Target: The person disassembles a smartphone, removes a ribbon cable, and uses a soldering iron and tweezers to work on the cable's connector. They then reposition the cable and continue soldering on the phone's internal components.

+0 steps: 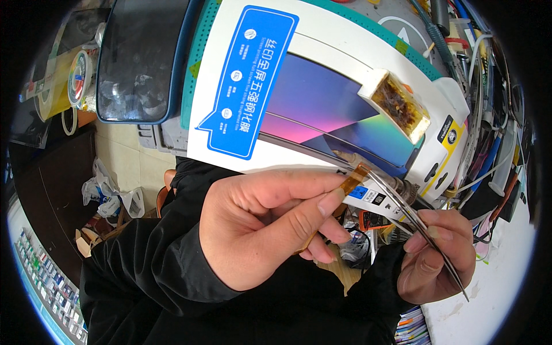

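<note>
Left hand (270, 221), centre of the frame: thumb and forefinger pinched on a narrow, translucent amber film strip (353, 179); remaining fingers loosely curled beneath.

Right hand (437, 259), lower right: fingers grasping slender, silver metal tweezers (413, 217), slanted from centre to lower right. Their upper ends meet the outer end of the strip; whether they grip it cannot be told.

Flat white cardboard package (202, 123), upper centre, behind the hands; bears a blue speech-bubble panel (247, 86) and a purple-and-pink phone picture.

Small, white-walled square box with dark amber, stained contents (401, 109), upper right, on the package.

Black-screened smartphone in a dark blue frame (144, 60), upper left, beside the package.

Perforated green mat (422, 60), partly under the package.

Crumpled white plastic bag (109, 192), left, low down.
</note>
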{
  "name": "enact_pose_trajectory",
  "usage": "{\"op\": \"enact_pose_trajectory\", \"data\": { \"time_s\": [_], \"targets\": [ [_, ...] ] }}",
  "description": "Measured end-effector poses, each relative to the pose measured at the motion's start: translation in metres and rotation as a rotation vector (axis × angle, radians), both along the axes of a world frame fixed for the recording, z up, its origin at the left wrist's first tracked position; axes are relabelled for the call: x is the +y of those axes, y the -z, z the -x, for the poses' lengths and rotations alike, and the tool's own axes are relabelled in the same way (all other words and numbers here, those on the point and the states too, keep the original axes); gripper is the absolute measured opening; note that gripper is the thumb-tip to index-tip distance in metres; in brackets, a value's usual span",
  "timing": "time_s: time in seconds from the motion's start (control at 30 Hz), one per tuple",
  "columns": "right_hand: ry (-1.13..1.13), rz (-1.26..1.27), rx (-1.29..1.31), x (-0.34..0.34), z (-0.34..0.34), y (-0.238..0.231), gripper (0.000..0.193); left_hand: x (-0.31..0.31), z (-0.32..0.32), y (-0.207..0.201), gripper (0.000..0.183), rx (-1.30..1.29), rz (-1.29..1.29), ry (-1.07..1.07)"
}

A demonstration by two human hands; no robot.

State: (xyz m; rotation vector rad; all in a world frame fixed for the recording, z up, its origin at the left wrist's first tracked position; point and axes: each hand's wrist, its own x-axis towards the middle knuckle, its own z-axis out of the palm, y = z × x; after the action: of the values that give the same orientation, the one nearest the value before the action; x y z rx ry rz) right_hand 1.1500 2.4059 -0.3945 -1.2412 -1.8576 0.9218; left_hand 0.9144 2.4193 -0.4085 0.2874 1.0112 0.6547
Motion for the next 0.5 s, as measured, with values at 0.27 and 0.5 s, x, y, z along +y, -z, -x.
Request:
{"op": "enact_pose_trajectory", "data": {
  "time_s": [0.27, 0.5],
  "targets": [
    [0.006, -0.009, -0.015, -0.0001, 0.0004, 0.0004, 0.030, -0.0001, 0.0004, 0.0008, 0.029, -0.006, 0.005, -0.006],
    [0.015, -0.015, -0.011, -0.0008, 0.0006, 0.0012, 0.030, -0.0011, -0.0006, 0.0015, 0.028, -0.007, 0.002, -0.018]
  ]
}}
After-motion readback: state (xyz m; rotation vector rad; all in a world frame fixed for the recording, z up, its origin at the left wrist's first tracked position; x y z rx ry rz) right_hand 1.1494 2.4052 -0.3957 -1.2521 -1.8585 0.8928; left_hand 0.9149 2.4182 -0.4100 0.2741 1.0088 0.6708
